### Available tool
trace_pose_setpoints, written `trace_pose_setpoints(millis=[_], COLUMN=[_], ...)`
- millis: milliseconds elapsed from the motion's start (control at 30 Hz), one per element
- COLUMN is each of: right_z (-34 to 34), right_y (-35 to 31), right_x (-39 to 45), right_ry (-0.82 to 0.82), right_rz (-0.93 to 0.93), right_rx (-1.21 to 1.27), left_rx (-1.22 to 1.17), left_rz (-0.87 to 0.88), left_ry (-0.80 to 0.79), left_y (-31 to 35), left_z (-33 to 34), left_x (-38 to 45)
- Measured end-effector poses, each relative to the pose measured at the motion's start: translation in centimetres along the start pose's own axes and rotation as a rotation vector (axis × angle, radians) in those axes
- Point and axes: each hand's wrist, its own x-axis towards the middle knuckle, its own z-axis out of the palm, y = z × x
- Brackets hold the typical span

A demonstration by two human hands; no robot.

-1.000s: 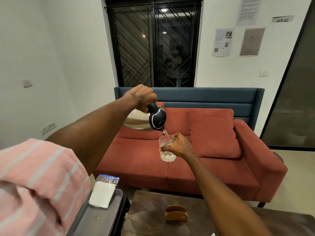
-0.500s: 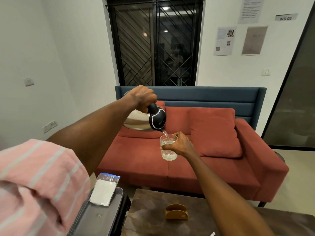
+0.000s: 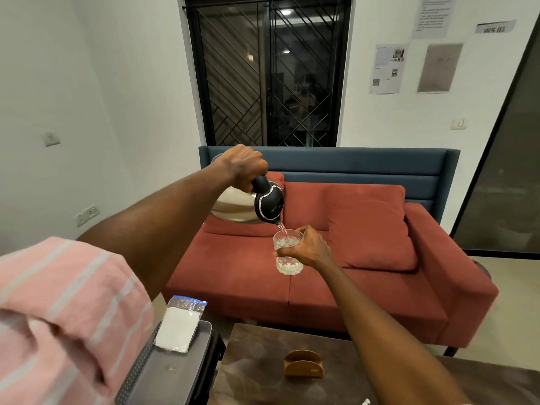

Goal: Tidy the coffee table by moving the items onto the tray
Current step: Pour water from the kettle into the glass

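My left hand [image 3: 244, 165] grips the black handle of a steel kettle [image 3: 233, 207], tilted with its spout down to the right. Water streams from the spout into a clear glass [image 3: 287, 258] that my right hand [image 3: 308, 247] holds just below it, in the air above the sofa. The glass is more than half full. A grey tray [image 3: 163, 375] sits at the lower left with a white packet [image 3: 178, 327] in a clear bag leaning on its far rim. A wooden napkin holder [image 3: 304, 366] stands on the dark coffee table [image 3: 257, 372].
A red sofa [image 3: 336, 287] with a blue back and red cushions stands behind the table. The tray rests on a black stool [image 3: 209, 363] left of the table. A barred dark window is on the far wall.
The water level in the glass has risen. Both hands hold nearly the same pose, with the kettle still pouring.
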Motion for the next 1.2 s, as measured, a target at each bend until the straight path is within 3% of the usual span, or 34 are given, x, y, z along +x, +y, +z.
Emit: trace_pose_setpoints(millis=[1200], right_z=[0.9], right_y=[-1.2], right_x=[1.2], right_ry=[-0.048], right_rz=[-0.045], right_rx=[-0.019], left_rx=[-0.027], left_rz=[-0.07], left_ry=[-0.057], left_y=[-0.2], left_z=[2.5], left_x=[-0.9])
